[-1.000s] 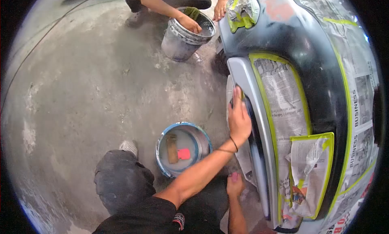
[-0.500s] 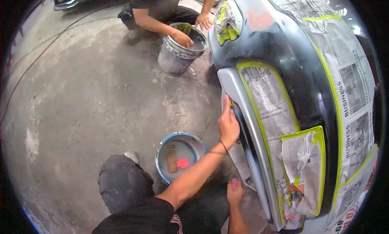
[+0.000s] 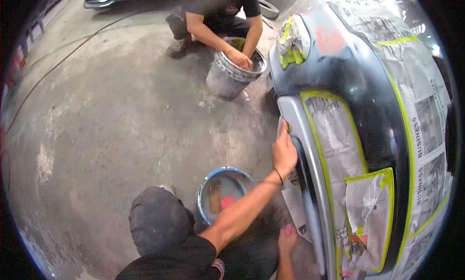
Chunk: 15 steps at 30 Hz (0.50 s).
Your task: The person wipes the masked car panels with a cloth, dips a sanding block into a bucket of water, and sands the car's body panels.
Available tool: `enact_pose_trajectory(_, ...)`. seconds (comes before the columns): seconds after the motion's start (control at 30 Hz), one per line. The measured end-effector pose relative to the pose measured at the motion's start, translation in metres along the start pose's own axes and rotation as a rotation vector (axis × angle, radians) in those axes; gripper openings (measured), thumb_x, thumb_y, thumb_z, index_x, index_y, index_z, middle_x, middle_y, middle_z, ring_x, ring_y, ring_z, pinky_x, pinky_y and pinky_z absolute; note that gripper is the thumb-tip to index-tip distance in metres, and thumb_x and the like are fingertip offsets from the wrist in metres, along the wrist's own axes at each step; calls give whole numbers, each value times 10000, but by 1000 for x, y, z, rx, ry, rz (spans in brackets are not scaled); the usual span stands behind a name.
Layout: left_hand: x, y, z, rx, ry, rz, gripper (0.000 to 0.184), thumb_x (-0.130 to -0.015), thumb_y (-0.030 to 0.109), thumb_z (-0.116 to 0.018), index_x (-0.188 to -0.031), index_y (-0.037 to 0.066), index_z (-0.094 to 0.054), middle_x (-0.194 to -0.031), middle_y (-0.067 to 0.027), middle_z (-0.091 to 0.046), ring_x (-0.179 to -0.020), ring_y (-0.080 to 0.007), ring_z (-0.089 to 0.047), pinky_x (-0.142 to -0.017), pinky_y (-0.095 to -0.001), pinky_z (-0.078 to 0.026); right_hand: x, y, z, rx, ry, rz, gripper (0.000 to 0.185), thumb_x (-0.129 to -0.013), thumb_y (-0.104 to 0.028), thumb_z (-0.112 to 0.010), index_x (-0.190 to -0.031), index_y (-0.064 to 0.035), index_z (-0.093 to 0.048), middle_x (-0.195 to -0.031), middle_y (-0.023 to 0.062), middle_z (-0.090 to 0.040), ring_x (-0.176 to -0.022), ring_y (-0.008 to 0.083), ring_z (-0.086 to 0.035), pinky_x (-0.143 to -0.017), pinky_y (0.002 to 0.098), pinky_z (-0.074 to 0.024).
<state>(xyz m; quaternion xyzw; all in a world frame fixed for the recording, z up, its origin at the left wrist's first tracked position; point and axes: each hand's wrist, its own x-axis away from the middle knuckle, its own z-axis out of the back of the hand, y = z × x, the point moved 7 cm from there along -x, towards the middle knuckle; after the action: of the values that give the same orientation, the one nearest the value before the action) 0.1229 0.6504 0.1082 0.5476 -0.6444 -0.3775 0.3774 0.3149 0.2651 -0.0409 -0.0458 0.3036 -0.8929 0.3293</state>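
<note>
Newspaper-masked bumper [image 3: 378, 88], right of view; left hand [image 3: 285, 154] at its grey trim [image 3: 294, 114].
Left hand: fingers nearly straight, yellow sliver [image 3: 288, 127] beside them, grip cannot be told. Right hand [image 3: 287, 242]: curled, low, pink patch [image 3: 289, 228] showing, contents unclear. Blue-rimmed tub [image 3: 225, 169]: on floor [image 3: 116, 125], partly behind left forearm [image 3: 242, 217].

"What can be read on the grey printed-paper newspaper covering [image 3: 430, 151] along the curved black-and-grey painted bumper [image 3: 385, 127]?"
"BUSINESS, in dark capitals, twice, running sideways near the covering's left edge."
"And the small red-and-white badge [image 3: 219, 267] on the black cloth shirt [image 3: 191, 253]?"
"Too small to read, like the covering's finer print."
</note>
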Motion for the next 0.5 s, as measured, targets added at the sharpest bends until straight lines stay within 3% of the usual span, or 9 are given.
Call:
enact_pose_trajectory(0.03,8,2,-4,-7,13,-16,596,-1055,-12,-425,-1647,17,-354,-1675,-235,-385,-1534,-363,-413,-1249,-403,-380,-8,11,-23,-329,-75,-239,220,-940,-253,-773,-928,-88,-628,-716,79,-649,-589,240,-641,-516,398,-510)
enact_pose_trajectory(0.07,18,-6,-9,-76,133,-262,602,-1050,-15,-429,-1647,16,-354,-1674,-234,-389,-1546,-363,-394,-1256,-406,-370,-16,8,-49,-433,-163,-252,224,-970,-256,-762,-940,-97,-607,-692,37,-615,-554,180,-600,-478,342,-475)
enact_pose_trajectory(0.1,27,-11,-13,-89,124,-254,600,-1052,-12,-430,-1646,12,-355,-1678,-232,-385,-1559,-361,-371,-1265,-403,-353,-25,-1,-76,-538,-250,-268,231,-1001,-259,-750,-951,-106,-585,-667,-4,-581,-519,121,-559,-440,287,-441)
enact_pose_trajectory(0.2,12,-9,0,-65,105,-247,604,-1054,-14,-426,-1651,22,-346,-1680,-233,-378,-1549,-366,-386,-1257,-403,-367,-49,-87,-122,-634,-309,-364,288,-1009,-329,-755,-994,-101,-579,-766,51,-637,-584,156,-603,-493,312,-478)
enact_pose_trajectory(0.27,-17,-14,5,-11,-29,-183,619,-1052,-14,-434,-1660,36,-329,-1682,-236,-371,-1536,-371,-404,-1245,-401,-385,-58,-59,-180,-725,-357,-409,290,-1007,-342,-759,-1051,-89,-624,-837,85,-680,-672,195,-665,-561,351,-540)
enact_pose_trajectory(0.33,-5,-11,5,-28,-46,-178,621,-1052,-12,-438,-1661,40,-327,-1683,-239,-366,-1530,-379,-410,-1240,-407,-394,-64,-55,-223,-381,-285,-85,468,-1013,-415,-740,-1315,-69,-651,-1115,164,-746,-991,296,-715,-867,423,-589)
enact_pose_trajectory(0.37,3,-10,4,-41,-62,-178,623,-1053,-10,-443,-1662,45,-326,-1684,-241,-360,-1524,-386,-416,-1234,-413,-402,-64,-59,-226,-386,-288,-79,468,-1013,-415,-740,-1315,-69,-651,-1115,164,-746,-991,296,-715,-867,423,-589)
enact_pose_trajectory(0.4,19,-6,3,-82,9,-292,611,-1058,-4,-443,-1658,42,-338,-1683,-241,-368,-1536,-390,-400,-1248,-420,-381,-60,-63,-221,-370,-282,-35,478,-1047,-417,-684,-1363,-61,-638,-1209,172,-719,-1100,280,-671,-942,415,-546)
enact_pose_trajectory(0.5,25,-16,-3,-98,84,-328,594,-1066,-1,-437,-1652,31,-347,-1679,-242,-381,-1550,-391,-383,-1265,-423,-354,-55,-66,-215,-334,-272,68,510,-1114,-420,-572,-1458,-46,-611,-1396,188,-666,-1317,247,-582,-1092,398,-459)
